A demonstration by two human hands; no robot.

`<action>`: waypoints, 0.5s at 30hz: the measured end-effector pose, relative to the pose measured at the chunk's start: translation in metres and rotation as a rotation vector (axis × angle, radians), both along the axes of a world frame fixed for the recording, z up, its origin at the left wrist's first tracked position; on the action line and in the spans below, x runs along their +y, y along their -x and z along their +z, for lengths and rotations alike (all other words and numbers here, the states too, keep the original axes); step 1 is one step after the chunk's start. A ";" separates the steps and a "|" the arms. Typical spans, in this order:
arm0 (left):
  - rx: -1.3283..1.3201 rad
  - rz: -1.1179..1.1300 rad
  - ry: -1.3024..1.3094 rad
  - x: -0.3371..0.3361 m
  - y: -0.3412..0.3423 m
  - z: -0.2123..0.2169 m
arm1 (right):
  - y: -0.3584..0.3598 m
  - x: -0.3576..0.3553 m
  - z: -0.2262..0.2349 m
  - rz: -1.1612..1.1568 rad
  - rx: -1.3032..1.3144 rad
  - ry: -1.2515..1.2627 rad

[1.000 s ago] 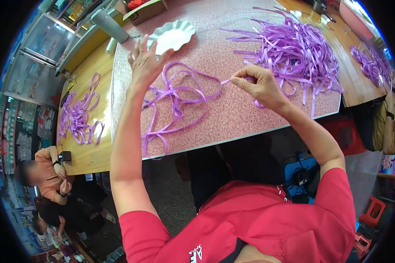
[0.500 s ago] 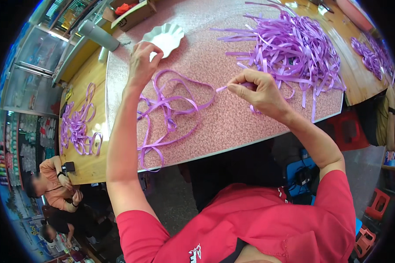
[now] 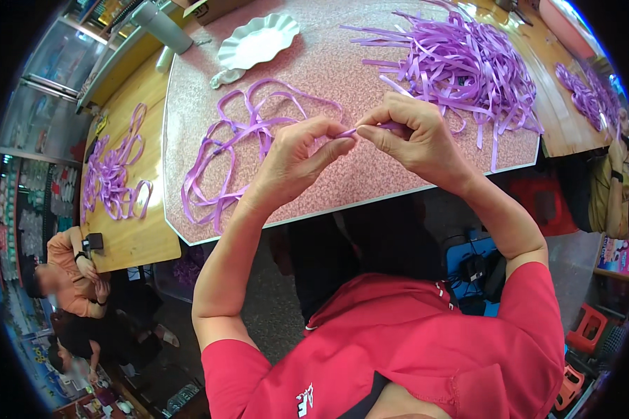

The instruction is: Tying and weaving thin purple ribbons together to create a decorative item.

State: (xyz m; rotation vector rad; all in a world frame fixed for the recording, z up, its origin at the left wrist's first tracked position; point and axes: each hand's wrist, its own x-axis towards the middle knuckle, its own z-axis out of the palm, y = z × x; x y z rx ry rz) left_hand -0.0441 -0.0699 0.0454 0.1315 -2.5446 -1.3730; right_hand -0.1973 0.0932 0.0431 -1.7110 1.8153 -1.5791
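Note:
My left hand [image 3: 297, 157] and my right hand [image 3: 412, 136] meet above the near edge of the pink speckled table [image 3: 370, 174]. Both pinch the same thin purple ribbon strip [image 3: 362, 128] between thumb and fingers, fingertips almost touching. Under and beyond my left hand lies a looped tangle of purple ribbon [image 3: 241, 143] spread on the tabletop. A big heap of cut purple ribbon strips [image 3: 461, 66] lies past my right hand at the far right of the table.
A white scalloped dish [image 3: 257, 40] sits at the table's far edge. More purple ribbon [image 3: 112, 174] lies on the yellow wooden table [image 3: 129, 234] at left, where a person in orange [image 3: 66, 269] sits. Another ribbon pile [image 3: 587, 94] is far right.
My left hand has come back from near the white dish to meet my right hand, and both now pinch one strip. The view has shifted closer to the table.

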 end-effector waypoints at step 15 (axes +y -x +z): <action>0.052 0.036 -0.419 0.013 -0.024 -0.004 | -0.017 0.007 0.009 0.015 0.053 -0.022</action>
